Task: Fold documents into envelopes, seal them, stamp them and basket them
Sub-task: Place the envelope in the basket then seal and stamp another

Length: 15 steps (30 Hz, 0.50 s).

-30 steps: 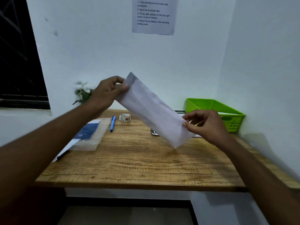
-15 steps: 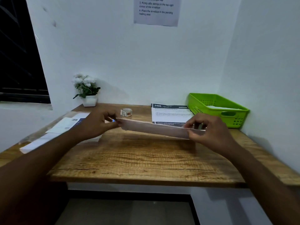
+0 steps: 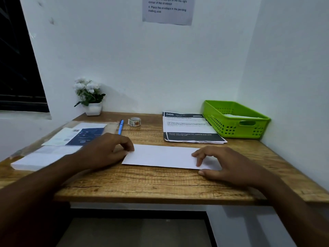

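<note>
From the head view, both forearms reach in from the lower corners and meet at a white envelope (image 3: 165,156) that lies flat on the wooden bench (image 3: 151,184), its long side running left to right near the front edge.

The left hand (image 3: 106,150) is palm down with its knuckles raised and fingers curled, the tips at the envelope's left end. I cannot tell whether it pinches the corner or only rests on it.

The right hand (image 3: 224,164) sits low and loosely spread. Its bent fingertips press on the envelope's right end, and its thumb lies on the wood just in front — nothing is gripped.

Behind the envelope lies a stack of printed documents (image 3: 192,129), with a green basket (image 3: 222,125) at the right wall holding white paper. A stamp roll (image 3: 134,121) and a blue pen (image 3: 120,127) lie further left.
</note>
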Available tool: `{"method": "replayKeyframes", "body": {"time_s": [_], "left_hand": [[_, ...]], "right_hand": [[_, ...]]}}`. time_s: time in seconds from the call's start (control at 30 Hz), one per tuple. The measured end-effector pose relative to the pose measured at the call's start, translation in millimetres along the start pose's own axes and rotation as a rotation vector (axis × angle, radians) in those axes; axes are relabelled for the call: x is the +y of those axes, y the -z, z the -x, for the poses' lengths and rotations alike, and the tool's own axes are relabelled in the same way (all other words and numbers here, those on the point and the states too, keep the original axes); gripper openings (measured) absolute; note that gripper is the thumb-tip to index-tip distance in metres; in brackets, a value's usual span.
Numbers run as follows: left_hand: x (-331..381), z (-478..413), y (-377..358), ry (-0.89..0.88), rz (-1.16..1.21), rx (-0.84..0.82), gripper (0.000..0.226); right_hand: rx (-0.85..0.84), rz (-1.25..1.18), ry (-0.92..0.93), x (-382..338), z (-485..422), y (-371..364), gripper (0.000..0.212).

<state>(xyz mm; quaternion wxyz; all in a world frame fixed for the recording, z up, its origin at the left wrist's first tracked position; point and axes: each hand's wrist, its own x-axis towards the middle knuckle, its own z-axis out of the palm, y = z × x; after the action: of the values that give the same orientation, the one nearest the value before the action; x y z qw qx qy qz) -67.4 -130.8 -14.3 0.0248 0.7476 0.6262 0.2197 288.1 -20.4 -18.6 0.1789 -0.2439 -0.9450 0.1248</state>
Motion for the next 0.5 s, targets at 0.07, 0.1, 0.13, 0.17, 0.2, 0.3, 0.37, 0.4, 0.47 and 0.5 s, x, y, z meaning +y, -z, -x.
{"method": "replayKeyframes", "body": {"time_s": [0.07,0.1,0.13,0.17,0.2,0.3,0.37,0.4,0.47,0.5], "left_hand": [[3.8,-1.8,0.6,0.0,-0.013,-0.024,0.018],[4.5,-2.6,0.7,0.0,-0.024,-0.029,0.04],[4.6,-4.3,-0.1,-0.013,-0.046,-0.031,0.058],[4.9,-6.6,-1.0,-0.028,-0.069,-0.04,0.068],[4.7,-8.6,-1.4,-0.047,-0.088,-0.048,0.072],[3.4,-16.6,-1.0,-0.053,-0.112,-0.072,0.074],[6.0,-23.1,-0.6,-0.041,-0.129,-0.118,0.073],[8.2,-27.3,-0.6,-0.036,-0.131,-0.135,0.068],[9.2,-39.5,-0.8,-0.009,-0.154,-0.154,0.051],[6.6,-48.3,-1.3,0.001,-0.177,-0.148,0.04]], "right_hand": [[-0.036,-0.045,0.004,4.9,-3.5,1.1,0.024],[-0.056,-0.058,0.005,7.2,-5.7,1.4,0.026],[-0.077,-0.062,0.008,8.8,-7.9,2.0,0.028],[-0.104,-0.056,0.009,9.6,-10.4,3.3,0.031],[-0.136,-0.045,0.014,9.3,-13.6,4.9,0.032],[-0.193,-0.012,0.057,3.7,-25.6,11.9,0.027],[-0.201,0.0,0.07,0.4,-38.4,16.2,0.019],[-0.205,-0.015,0.067,-1.5,-45.7,18.0,0.018],[-0.216,-0.069,0.056,-4.1,-64.5,18.7,0.017],[-0.218,-0.084,0.051,-4.6,-74.6,18.2,0.017]]}}
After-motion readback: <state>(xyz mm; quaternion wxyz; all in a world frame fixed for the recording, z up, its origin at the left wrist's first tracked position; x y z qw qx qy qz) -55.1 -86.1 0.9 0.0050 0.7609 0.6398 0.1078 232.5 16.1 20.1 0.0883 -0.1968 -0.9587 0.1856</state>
